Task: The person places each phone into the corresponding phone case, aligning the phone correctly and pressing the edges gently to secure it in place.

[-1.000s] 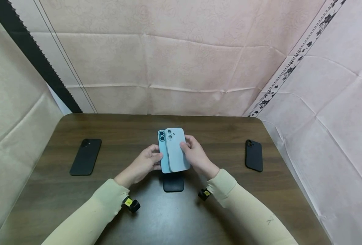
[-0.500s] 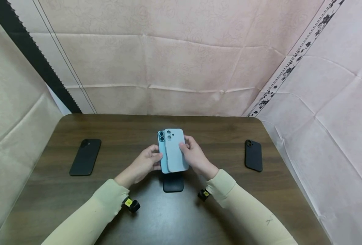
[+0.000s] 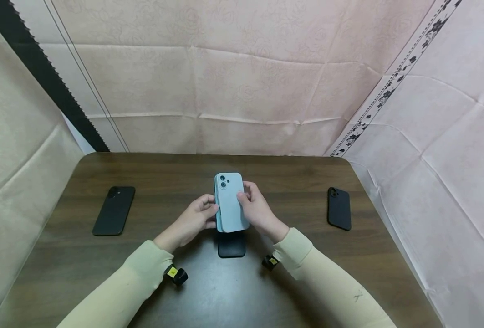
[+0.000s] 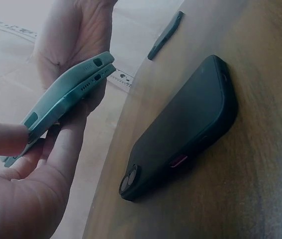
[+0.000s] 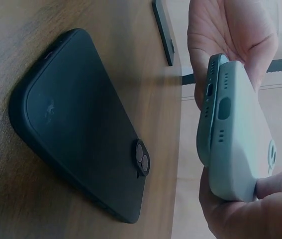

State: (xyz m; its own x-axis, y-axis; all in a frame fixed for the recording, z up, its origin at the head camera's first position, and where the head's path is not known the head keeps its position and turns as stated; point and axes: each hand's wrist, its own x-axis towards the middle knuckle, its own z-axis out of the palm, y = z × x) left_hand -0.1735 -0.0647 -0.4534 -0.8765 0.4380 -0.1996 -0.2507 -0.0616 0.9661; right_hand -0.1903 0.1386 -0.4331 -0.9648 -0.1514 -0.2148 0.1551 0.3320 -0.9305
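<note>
In the head view my left hand [image 3: 192, 223] pinches a light blue phone [image 3: 217, 207] by its left edge. My right hand [image 3: 260, 212] holds a pale blue phone case [image 3: 232, 205] by its right side, thumb on the case's back. The case covers most of the phone's back, and the phone's lenses show through its camera cutout. In the right wrist view the phone's bottom edge [image 5: 207, 119] lies against the case [image 5: 235, 144], still offset, with a slim gap between them. Both are held above a black phone [image 3: 231, 246] lying on the table, partly hidden.
The brown wooden table [image 3: 164, 291] bears another black phone [image 3: 114, 211] at left. At right lies a smaller black phone or case [image 3: 339, 208]; which one I cannot tell. Pale cloth [image 3: 225, 91] hangs behind the table's far edge.
My right hand has moved slightly left, shifting the case further over the phone. The phone's lenses now sit inside the case's cutout instead of showing beside it. My left hand has barely moved.
</note>
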